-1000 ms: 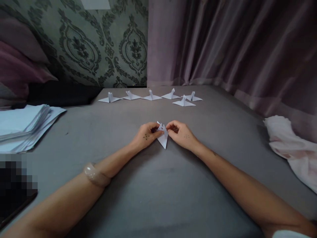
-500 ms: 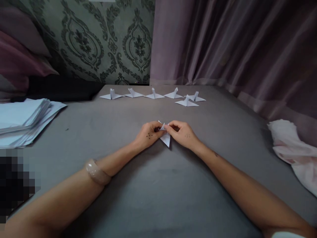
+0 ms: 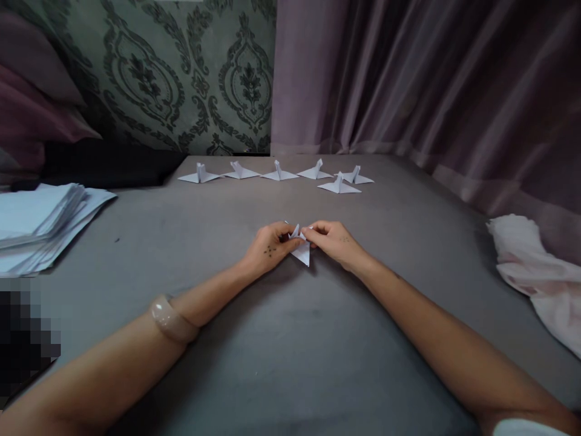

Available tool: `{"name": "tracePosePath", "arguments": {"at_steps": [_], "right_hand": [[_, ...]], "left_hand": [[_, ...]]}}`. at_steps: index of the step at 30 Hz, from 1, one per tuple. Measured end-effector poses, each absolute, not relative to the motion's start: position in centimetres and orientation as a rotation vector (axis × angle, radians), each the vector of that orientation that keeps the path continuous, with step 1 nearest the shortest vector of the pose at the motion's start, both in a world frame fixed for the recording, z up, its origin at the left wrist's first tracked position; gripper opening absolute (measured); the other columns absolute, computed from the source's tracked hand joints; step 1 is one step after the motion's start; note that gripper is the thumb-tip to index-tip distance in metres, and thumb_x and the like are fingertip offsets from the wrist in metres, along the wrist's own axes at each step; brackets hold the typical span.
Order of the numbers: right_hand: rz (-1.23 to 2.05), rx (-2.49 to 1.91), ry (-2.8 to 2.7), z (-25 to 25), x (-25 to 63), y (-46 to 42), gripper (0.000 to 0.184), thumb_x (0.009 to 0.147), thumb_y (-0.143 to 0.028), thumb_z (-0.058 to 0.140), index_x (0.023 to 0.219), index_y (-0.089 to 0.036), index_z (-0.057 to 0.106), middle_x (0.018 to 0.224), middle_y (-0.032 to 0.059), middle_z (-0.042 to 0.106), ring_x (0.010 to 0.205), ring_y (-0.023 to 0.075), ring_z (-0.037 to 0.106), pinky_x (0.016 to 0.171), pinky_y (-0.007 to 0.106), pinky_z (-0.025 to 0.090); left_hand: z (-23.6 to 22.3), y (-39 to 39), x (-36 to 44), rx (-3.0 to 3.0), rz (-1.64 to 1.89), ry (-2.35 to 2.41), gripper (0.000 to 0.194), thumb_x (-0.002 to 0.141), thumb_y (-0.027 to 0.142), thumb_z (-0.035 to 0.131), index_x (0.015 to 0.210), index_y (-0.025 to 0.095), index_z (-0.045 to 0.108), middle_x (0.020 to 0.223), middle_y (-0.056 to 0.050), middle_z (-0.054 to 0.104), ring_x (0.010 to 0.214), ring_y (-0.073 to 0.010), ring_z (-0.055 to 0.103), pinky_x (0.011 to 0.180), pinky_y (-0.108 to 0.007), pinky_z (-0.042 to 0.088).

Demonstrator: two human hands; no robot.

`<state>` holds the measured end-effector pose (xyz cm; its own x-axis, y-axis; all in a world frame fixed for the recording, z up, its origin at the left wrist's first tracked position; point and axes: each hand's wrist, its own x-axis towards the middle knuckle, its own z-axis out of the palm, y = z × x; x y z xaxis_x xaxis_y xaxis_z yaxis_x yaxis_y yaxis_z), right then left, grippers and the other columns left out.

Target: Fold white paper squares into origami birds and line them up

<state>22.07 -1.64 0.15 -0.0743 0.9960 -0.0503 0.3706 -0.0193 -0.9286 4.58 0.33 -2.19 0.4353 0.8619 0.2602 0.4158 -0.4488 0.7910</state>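
Between my hands is a small folded white paper (image 3: 301,255), pointed at its lower end, with a narrow tip standing up near my thumbs. My left hand (image 3: 271,243) pinches it from the left, thumb on the near face. From the right, my right hand (image 3: 334,241) grips its upper right part between thumb and fingers. My fingertips behind the paper are partly hidden. Farther back stand several folded paper cranes (image 3: 278,172) with spread wings, most in a row and one a little nearer (image 3: 339,185).
A stack of white paper sheets (image 3: 40,224) lies at the left, before a black cloth (image 3: 109,163). Crumpled pale fabric (image 3: 531,260) lies on the right of the grey surface (image 3: 290,363). Purple curtains (image 3: 408,72) hang behind and to the right.
The right thumb has shifted slightly at the folded paper's upper part, and the upright tip shows a little more apart from it. The whole view has shifted slightly.
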Motion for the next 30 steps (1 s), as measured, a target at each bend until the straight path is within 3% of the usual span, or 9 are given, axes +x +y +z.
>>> {"name": "tracePosePath", "arguments": {"at_steps": [5,10,19,30], "right_hand": [[1.197,-1.567,-1.433,0.5,22.1,-1.6,0.018,0.071,-0.035,0.060,0.063,-0.018,0.062,0.059,-0.0022,0.055,0.058,0.0112,0.049,0.056,0.025,0.035],[1.202,-1.536,-1.398,0.9,22.0,-1.7,0.024,0.069,-0.041,0.064,0.069,-0.018,0.063,0.063,-0.0029,0.056,0.059,0.0101,0.048,0.056,0.024,0.033],[1.113,-1.656,-1.538,1.5,22.0,-1.7,0.025,0.069,-0.042,0.063,0.062,-0.017,0.062,0.053,-0.0055,0.046,0.052,0.0083,0.037,0.052,0.025,0.027],[1.247,-1.779,-1.308,1.5,21.7,-1.4,0.018,0.065,-0.034,0.067,0.063,-0.017,0.062,0.055,-0.0050,0.049,0.048,0.0060,0.035,0.045,0.022,0.022]], "left_hand": [[-1.9,0.2,4.7,2.096,0.874,1.047,0.020,0.085,0.032,0.058,0.078,0.016,0.067,0.070,0.000,0.058,0.066,-0.0120,0.049,0.060,-0.022,0.036],[-1.6,0.1,4.8,2.140,0.875,1.068,0.027,0.086,0.031,0.059,0.064,0.015,0.058,0.063,0.002,0.048,0.061,-0.0101,0.043,0.057,-0.022,0.032],[-1.5,0.0,4.7,2.221,0.865,0.984,0.019,0.087,0.021,0.057,0.070,0.015,0.061,0.070,0.001,0.054,0.066,-0.0104,0.049,0.061,-0.021,0.036],[-1.3,-0.1,4.7,2.209,0.866,0.983,0.022,0.088,0.023,0.057,0.067,0.015,0.060,0.068,0.001,0.053,0.065,-0.0102,0.049,0.060,-0.021,0.036]]}}
